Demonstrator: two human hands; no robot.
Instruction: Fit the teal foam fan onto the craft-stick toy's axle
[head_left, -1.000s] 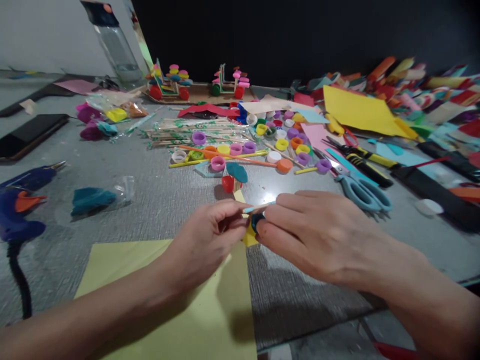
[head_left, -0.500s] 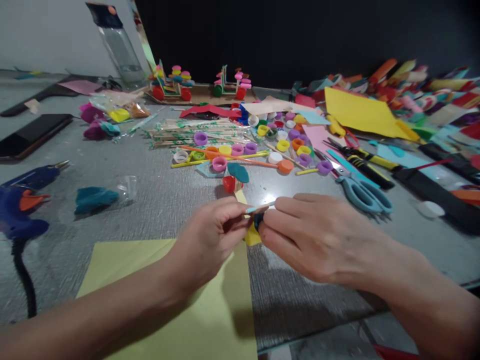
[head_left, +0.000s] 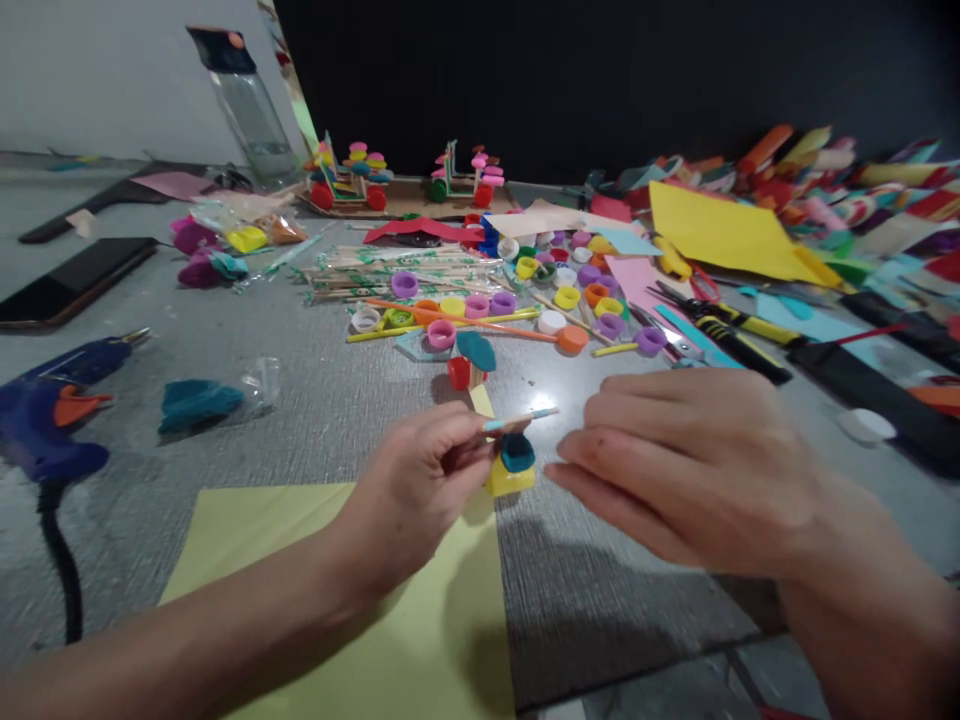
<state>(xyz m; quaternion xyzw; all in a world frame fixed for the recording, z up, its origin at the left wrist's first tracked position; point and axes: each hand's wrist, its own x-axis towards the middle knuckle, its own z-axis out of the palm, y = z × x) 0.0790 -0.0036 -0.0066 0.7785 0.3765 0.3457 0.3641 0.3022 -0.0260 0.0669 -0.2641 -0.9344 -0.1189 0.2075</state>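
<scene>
My left hand [head_left: 420, 490] pinches a thin wooden stick [head_left: 521, 420] with light blue bands, held near level. Just under the stick is a lump of teal clay [head_left: 517, 452], above a yellow block [head_left: 511, 480]; whether they touch is not clear. To the right, my right hand [head_left: 682, 470] is apart from the stick, its fingers curled close together and nothing showing at the tips. Beyond the left fingertips stands a small piece with a teal clay top [head_left: 477, 349] and a red cap [head_left: 458, 374].
Yellow paper [head_left: 360, 640] lies beneath my left forearm. A blue glue gun [head_left: 60, 400] and a bag of teal clay [head_left: 201, 403] are left. Bottle caps [head_left: 568, 298], wrapped sticks [head_left: 397, 268] and pliers [head_left: 739, 340] spread beyond. Two small model cars [head_left: 349, 178] stand behind.
My right hand has let go of the stick and drawn back to the right, uncovering the stick's end and the teal clay. My left hand keeps its pinch.
</scene>
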